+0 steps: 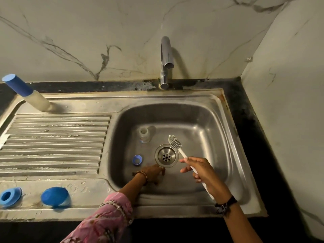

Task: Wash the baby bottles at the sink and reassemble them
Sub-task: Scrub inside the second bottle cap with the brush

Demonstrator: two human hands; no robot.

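A clear baby bottle (144, 135) stands upright, without its top, on the floor of the steel sink (206, 120), left of the drain (166, 155). A blue screw ring (137, 160) lies in the basin near it. My right hand (205, 172) grips the white handle of a bottle brush (174, 142), whose grey bristle head hovers over the drain's right edge. My left hand (152, 172) reaches down to the basin floor just below the drain, fingers pointing down. Whether it holds anything is hidden.
On the drainboard's front left lie a blue ring (10, 197) and a blue dome cap (55, 197). A tall white container with a blue cap (26, 92) stands at the back left. The faucet (165, 62) rises behind the basin, with no water running. Marble walls close the back and right.
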